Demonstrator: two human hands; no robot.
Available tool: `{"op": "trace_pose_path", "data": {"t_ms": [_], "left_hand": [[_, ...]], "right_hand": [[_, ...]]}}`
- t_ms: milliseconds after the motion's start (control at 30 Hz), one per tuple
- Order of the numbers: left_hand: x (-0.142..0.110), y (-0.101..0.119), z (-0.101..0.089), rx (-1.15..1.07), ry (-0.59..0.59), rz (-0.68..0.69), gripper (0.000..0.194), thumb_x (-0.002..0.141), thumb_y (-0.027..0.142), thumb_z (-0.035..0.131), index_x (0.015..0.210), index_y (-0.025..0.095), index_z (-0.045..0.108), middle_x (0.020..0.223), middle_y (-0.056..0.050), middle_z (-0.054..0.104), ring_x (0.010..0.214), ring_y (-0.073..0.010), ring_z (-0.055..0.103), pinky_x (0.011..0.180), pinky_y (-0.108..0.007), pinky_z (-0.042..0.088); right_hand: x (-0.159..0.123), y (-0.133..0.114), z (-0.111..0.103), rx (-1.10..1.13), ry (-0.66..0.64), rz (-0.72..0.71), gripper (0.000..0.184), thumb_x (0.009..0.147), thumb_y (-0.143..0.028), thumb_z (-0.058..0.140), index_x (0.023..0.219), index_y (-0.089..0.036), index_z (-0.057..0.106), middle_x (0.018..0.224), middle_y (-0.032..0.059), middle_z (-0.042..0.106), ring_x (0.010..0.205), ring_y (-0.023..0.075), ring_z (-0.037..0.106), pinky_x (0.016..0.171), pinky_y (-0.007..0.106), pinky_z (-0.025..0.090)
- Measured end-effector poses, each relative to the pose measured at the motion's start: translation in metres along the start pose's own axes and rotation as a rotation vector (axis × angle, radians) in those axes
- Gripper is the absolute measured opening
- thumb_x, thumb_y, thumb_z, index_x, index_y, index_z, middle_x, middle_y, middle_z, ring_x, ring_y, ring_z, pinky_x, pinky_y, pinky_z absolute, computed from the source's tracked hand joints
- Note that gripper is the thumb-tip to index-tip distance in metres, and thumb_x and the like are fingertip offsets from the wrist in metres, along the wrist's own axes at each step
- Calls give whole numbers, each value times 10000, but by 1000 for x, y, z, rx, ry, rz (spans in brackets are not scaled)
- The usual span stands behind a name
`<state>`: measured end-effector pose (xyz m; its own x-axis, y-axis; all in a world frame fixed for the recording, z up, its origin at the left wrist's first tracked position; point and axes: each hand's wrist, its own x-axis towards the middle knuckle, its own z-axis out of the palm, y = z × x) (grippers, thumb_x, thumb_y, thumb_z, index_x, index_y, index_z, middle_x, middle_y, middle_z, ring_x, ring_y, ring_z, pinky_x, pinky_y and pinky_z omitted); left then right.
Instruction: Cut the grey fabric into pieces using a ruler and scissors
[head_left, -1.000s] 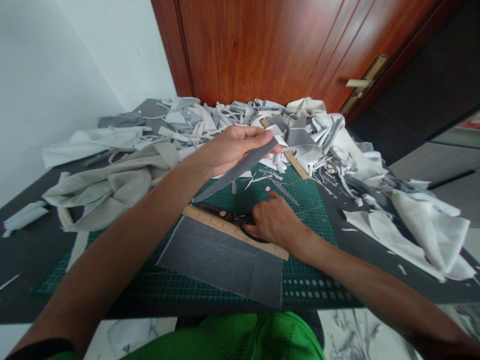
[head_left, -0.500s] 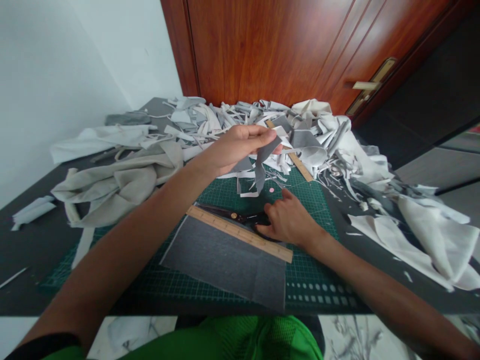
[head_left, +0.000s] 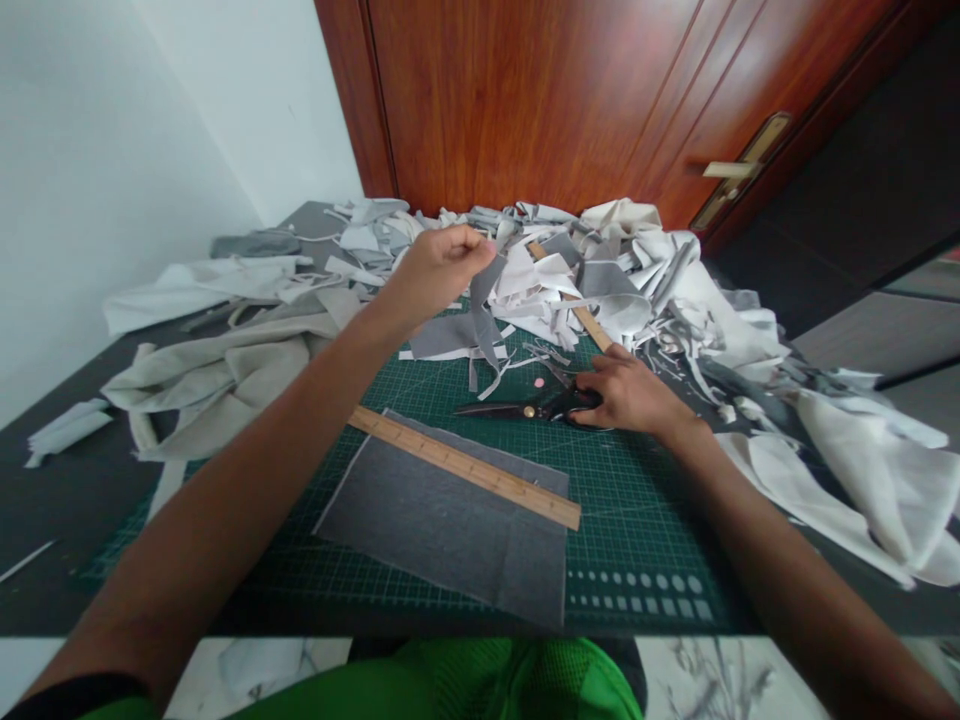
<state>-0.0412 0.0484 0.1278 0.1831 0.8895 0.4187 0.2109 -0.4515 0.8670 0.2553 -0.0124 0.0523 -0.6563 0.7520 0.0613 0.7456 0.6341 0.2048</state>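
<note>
My left hand is raised over the back of the cutting mat, its fingers pinched on a grey fabric strip that hangs down toward the scraps. At the right, my right hand is closed around the handles of black scissors. Their blades point left, low over the green cutting mat. In front of them lies a grey fabric piece, with a wooden ruler slanting across its upper part. The fabric's far edge shows beyond the ruler.
A heap of white and grey scraps covers the back, with a second wooden ruler among it. Crumpled beige cloth lies left and white cloth right. A wooden door stands behind the table.
My left hand has moved left with the grey strip. My right hand has carried the scissors away from the ruler, back and to the right. The ruler has shifted slightly left.
</note>
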Motion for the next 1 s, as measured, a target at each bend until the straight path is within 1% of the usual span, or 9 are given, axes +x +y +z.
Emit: {"op": "trace_pose_path", "data": {"t_ms": [133,233,300,400,467,633,767,867,1000], "left_hand": [[-2,-3,-3,210,19,96,10,864,176,625,874,178,622,891,-25,662,893,-169,608,851,-293,474],[-12,-8,-6,383,1,163,130,836,138,575,958,174,603,986,-35,680,925,-179,627,858,-327,504],[-25,-15,-8,458,-70,203,133,852,156,548,971,180,603,1012,-46,679,945,-193,637,856,-346,517],[-53,-30,-15,565,-340,270,132,920,181,495,956,186,621,973,-51,667,913,-198,636,856,-355,507],[-74,-39,-19,611,-502,326,178,975,185,448,978,185,626,1018,-68,659,993,-212,625,925,-366,481],[-118,-46,-21,659,-802,270,227,1052,223,422,1156,205,623,1117,-69,644,1055,-208,601,960,-349,455],[-136,-37,-6,783,-792,222,184,1051,266,481,1148,196,621,1115,-70,631,1048,-238,581,946,-385,436],[-142,-35,8,817,-799,205,138,1039,287,523,1016,183,612,1008,-51,631,964,-239,580,866,-377,438],[-149,-42,19,867,-732,249,220,1052,300,495,896,183,597,934,-50,629,910,-243,562,828,-384,428]], "right_hand": [[-7,20,10,47,86,-17,364,933,-519,626,988,-174,730,838,73,658,877,253,594,868,374,339],[-11,27,15,75,131,-52,374,941,-553,614,992,-200,725,824,69,679,866,258,598,838,380,335],[-13,29,17,73,147,-61,377,951,-572,594,986,-221,727,825,64,699,861,255,599,834,383,331],[-17,32,19,45,177,-53,380,967,-571,575,1010,-226,729,891,65,743,881,249,617,846,385,330],[-21,35,21,23,194,-51,375,980,-550,567,1050,-217,725,967,70,766,905,246,635,851,384,332],[-34,46,30,-5,206,-22,373,1009,-509,532,1108,-195,706,1068,89,764,938,249,674,847,381,350],[-39,52,32,35,246,19,402,1018,-494,509,1174,-166,682,1131,123,748,981,262,682,865,388,363],[-41,54,30,77,261,40,470,1020,-544,474,1221,-161,658,1149,123,741,1039,272,670,879,392,369],[-44,54,26,118,245,34,532,1009,-613,446,1202,-170,668,1121,111,746,1022,267,668,876,399,372]]}}
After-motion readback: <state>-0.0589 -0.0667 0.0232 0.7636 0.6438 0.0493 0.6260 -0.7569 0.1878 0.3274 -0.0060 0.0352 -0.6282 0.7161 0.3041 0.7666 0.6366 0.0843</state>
